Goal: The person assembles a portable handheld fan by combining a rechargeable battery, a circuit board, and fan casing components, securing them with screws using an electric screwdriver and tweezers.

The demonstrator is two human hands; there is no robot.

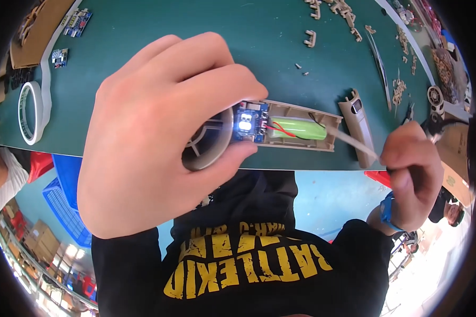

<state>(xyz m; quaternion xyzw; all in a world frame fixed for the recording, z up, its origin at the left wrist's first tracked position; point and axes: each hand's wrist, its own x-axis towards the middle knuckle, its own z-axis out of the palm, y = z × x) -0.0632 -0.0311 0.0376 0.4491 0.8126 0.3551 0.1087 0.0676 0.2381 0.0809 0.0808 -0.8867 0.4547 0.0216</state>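
My left hand is closed round the round duct end of a beige open housing, which looks like a small handheld fan body. In it sit a blue circuit board with a lit white display and a green cylindrical battery with red and black wires. My right hand is closed in a pinch on the end of a thin pale strip. The strip's other end reaches the housing's narrow end; whether it is stuck there I cannot tell. Between my hands lies a beige cover piece on the table.
On the green table, a roll of white tape stands at the left, below two small circuit boards. Several small beige plastic parts lie scattered at the far right, near tweezers. A blue crate is below the left edge.
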